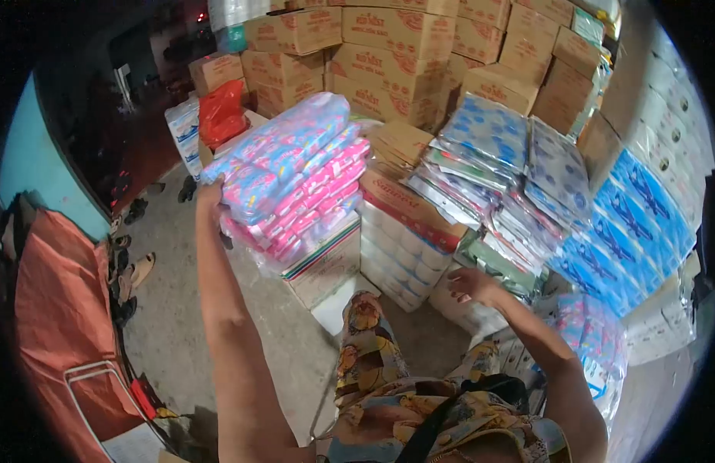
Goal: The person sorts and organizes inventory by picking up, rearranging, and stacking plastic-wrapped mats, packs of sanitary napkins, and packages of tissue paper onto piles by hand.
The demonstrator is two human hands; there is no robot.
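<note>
My left hand point(211, 190) is against the left end of a stack of blue and pink patterned plastic packs point(288, 154), its fingers mostly hidden by the top pack. That stack rests on a white box with striped edges point(326, 262). My right hand point(474, 285) hangs with bent fingers near a clear pack of white rolls point(403, 255); whether it touches anything is unclear. Behind it, flat clear-wrapped packs with blue patterns point(485, 139) lie piled up.
Cardboard boxes point(388, 69) are stacked at the back. A red plastic bag point(222, 116) sits at the back left. Blue-wrapped packs point(620, 231) stand on the right. Sandals point(141, 270) lie on the floor beside an orange cover point(64, 293).
</note>
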